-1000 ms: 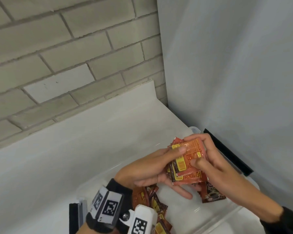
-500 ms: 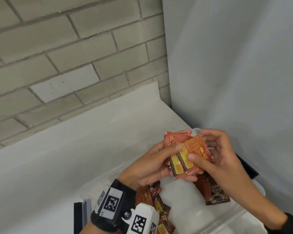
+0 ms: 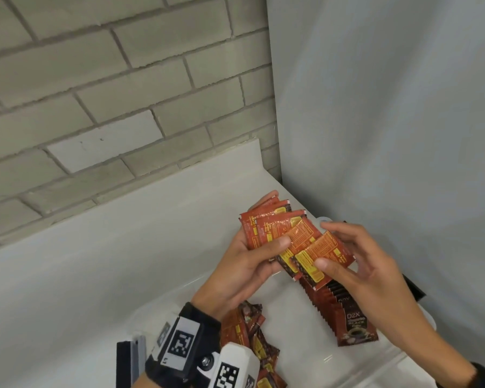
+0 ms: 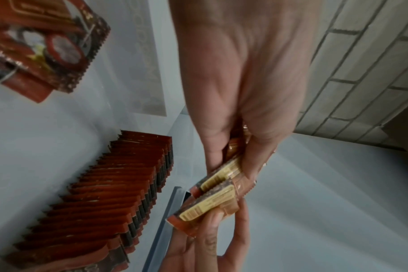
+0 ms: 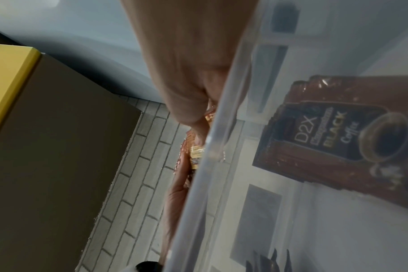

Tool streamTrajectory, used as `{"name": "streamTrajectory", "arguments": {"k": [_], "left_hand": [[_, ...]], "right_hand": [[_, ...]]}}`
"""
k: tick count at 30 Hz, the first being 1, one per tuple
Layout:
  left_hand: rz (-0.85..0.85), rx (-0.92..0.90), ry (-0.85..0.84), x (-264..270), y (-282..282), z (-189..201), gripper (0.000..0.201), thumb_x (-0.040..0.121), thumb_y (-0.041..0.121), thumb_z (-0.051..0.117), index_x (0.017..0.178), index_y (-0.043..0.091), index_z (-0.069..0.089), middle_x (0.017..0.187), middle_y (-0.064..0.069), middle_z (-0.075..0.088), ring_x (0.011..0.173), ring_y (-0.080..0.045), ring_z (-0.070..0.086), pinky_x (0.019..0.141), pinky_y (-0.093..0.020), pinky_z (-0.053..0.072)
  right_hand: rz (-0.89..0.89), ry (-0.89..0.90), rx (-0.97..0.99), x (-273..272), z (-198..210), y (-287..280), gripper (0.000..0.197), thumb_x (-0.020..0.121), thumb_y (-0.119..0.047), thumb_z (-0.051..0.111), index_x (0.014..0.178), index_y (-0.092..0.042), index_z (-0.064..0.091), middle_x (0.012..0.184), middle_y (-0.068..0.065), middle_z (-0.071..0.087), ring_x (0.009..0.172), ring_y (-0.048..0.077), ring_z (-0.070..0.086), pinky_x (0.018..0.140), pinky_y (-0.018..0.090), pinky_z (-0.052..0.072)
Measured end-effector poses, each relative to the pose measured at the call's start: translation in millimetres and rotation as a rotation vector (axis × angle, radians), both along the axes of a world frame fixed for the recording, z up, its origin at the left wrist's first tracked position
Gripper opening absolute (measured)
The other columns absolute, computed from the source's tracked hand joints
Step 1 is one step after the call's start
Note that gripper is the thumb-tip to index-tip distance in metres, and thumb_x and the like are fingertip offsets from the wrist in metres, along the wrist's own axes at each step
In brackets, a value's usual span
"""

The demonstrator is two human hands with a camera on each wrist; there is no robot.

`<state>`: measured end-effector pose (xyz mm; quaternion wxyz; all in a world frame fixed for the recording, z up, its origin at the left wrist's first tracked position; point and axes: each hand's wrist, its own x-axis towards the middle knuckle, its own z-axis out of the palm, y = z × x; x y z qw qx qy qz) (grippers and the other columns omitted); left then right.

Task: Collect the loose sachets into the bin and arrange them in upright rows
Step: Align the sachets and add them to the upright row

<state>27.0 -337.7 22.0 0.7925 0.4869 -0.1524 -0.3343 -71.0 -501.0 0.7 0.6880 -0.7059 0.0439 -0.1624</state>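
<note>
Above the clear plastic bin (image 3: 420, 357) my left hand (image 3: 252, 264) grips a fanned bunch of red-orange sachets (image 3: 275, 231), thumb across their faces. My right hand (image 3: 345, 264) pinches the front sachet (image 3: 319, 256) of that fan between thumb and fingers. In the left wrist view the held sachets (image 4: 221, 191) show edge-on between both hands. An upright row of sachets (image 3: 345, 312) stands along the bin's right side, also seen as the row (image 4: 110, 191) in the left wrist view. A loose pile of sachets (image 3: 252, 340) lies at the bin's near left, partly behind my left wrist.
The bin sits on a white counter (image 3: 95, 261) against a grey brick wall (image 3: 109, 93), with a pale panel (image 3: 389, 121) close on the right. A black strip (image 3: 412, 287) runs behind the bin. A yellow-edged box (image 5: 9, 77) shows in the right wrist view.
The bunch has been spread from a tight stack into a fan. Both hands rose slightly, and my right hand shifted from cupping the stack to pinching the front sachet.
</note>
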Motion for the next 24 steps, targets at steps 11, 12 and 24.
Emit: {"name": "streamTrajectory", "arguments": {"k": [11, 12, 24], "left_hand": [[0.03, 0.018, 0.043, -3.6, -2.3, 6.9, 0.042, 0.086, 0.011, 0.058, 0.127, 0.004, 0.051, 0.116, -0.014, 0.067, 0.11, -0.027, 0.064, 0.085, -0.038, 0.056], [0.033, 0.04, 0.033, -2.7, -1.7, 7.7, 0.043, 0.087, 0.014, 0.057, 0.128, 0.005, 0.05, 0.117, -0.014, 0.067, 0.11, -0.028, 0.064, 0.086, -0.039, 0.056], [-0.195, 0.419, -0.229, 2.4, 10.3, 19.5, 0.05, 0.077, 0.021, 0.069, 0.123, 0.015, 0.049, 0.111, -0.007, 0.07, 0.097, -0.028, 0.07, 0.07, -0.041, 0.06]], "right_hand": [[-0.043, 0.03, 0.141, 1.9, 5.1, 0.6, 0.062, 0.061, -0.026, 0.077, 0.115, -0.036, 0.048, 0.093, -0.007, 0.072, 0.088, 0.008, 0.069, 0.069, 0.018, 0.056], [-0.049, 0.026, 0.169, 2.3, 5.1, -0.5, 0.057, 0.06, -0.029, 0.08, 0.11, -0.032, 0.051, 0.093, -0.005, 0.072, 0.087, 0.01, 0.07, 0.067, 0.018, 0.056], [0.104, 0.186, 0.235, 1.5, 2.0, -2.2, 0.043, 0.062, -0.016, 0.08, 0.103, -0.017, 0.068, 0.099, 0.003, 0.074, 0.091, 0.019, 0.071, 0.069, 0.024, 0.057]]}}
